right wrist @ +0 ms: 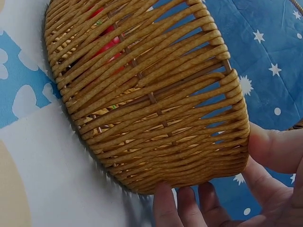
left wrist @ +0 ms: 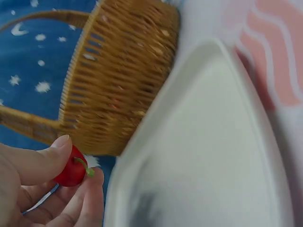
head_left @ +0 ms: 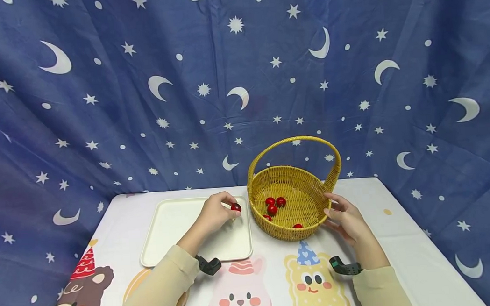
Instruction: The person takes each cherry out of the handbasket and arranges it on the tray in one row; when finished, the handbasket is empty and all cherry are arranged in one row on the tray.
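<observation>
Over the right end of the white tray [head_left: 182, 231], my left hand [head_left: 216, 213] pinches a red cherry [head_left: 235, 208] between thumb and fingers. Its short green stem shows in the left wrist view, where the cherry [left wrist: 73, 169] overlaps the basket's lower edge. Beside the tray stands a yellow-brown wicker basket [head_left: 290, 234] with a tall arched handle. Several red cherries [head_left: 272, 210] lie inside it. My right hand [head_left: 345, 217] holds the basket's right side, thumb at the rim. In the right wrist view, the other fingertips [right wrist: 165, 196] lie along the woven wall [right wrist: 161, 113].
A white tablecloth [head_left: 369, 194] printed with cartoon animals and a biscuit figure covers the table. Close behind the tray and basket hangs a blue curtain [head_left: 201, 127] with white moons and stars. The basket's arched handle [head_left: 294, 139] rises high over its opening.
</observation>
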Tool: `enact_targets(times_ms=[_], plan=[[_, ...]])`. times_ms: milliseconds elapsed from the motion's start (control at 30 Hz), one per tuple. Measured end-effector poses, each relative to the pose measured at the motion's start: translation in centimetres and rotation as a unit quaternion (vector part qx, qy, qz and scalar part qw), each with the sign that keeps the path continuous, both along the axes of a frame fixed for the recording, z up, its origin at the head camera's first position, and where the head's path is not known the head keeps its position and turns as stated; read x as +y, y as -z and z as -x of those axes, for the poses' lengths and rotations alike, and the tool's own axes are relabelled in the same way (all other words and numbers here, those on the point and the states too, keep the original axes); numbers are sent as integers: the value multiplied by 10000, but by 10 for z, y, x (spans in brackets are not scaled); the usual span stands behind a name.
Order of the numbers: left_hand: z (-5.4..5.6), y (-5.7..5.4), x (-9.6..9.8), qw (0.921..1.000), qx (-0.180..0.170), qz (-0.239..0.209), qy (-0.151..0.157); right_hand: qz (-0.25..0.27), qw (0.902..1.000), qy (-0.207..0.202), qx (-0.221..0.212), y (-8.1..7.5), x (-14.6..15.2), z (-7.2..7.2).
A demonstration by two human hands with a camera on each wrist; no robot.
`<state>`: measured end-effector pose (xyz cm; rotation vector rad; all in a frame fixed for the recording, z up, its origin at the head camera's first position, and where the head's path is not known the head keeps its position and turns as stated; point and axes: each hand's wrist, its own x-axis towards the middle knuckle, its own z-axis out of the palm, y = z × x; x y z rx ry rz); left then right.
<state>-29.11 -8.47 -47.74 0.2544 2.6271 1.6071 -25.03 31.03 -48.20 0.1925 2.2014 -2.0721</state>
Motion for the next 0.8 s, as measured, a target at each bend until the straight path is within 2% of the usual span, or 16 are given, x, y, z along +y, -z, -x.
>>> enact_targets(times_ms=[167, 367, 500, 633, 800], plan=[[12, 16, 7, 9990, 82, 443, 20, 21, 10000, -9, 18, 0, 1, 0], [19, 24, 14, 9941, 226, 1063, -1, 17, 10000, -14, 20, 0, 0, 0], [20, 26, 14, 9910, 351, 1291, 92, 17, 10000, -6, 9, 0, 0, 0], [20, 27, 13, 9915, 273, 1265, 155, 18, 10000, 4, 10, 0, 0, 0], [19, 21, 9, 9931, 146, 1164, 58, 41, 10000, 19, 18, 1, 0, 1]])
